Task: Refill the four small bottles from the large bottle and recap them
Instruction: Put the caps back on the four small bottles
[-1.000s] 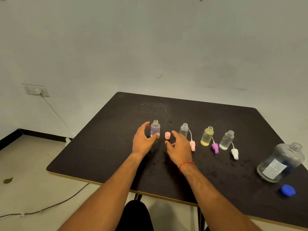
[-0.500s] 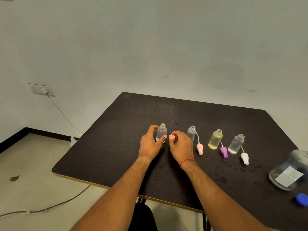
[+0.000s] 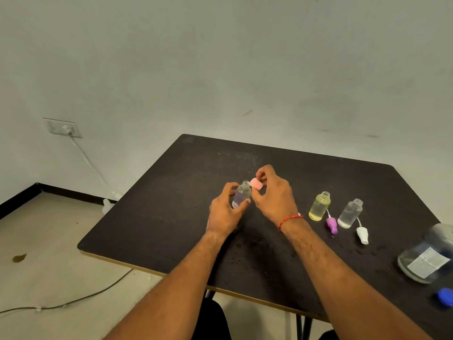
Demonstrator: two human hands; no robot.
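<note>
My left hand (image 3: 224, 212) grips a small clear bottle (image 3: 242, 194) with a purplish tint, uncapped, lifted slightly and tilted. My right hand (image 3: 273, 195) pinches a pink cap (image 3: 256, 184) just right of that bottle's mouth. A second small bottle is hidden behind my right hand. Further right on the table stand a yellow bottle (image 3: 319, 206) with a purple spray cap (image 3: 331, 225) lying beside it, and a clear bottle (image 3: 350, 213) with a white spray cap (image 3: 362, 235). The large clear bottle (image 3: 427, 253) with a paper label sits at the right edge, its blue cap (image 3: 446, 296) lying in front.
The dark table (image 3: 171, 204) stands near a plain wall. Its front edge runs just below my forearms. A wall socket (image 3: 62, 128) with a white cable is at the left, and a cable lies on the floor (image 3: 49, 278).
My right hand picked the pink cap off the table and raised it beside the bottle's mouth. My left hand closed round the purplish bottle and lifted it a little.
</note>
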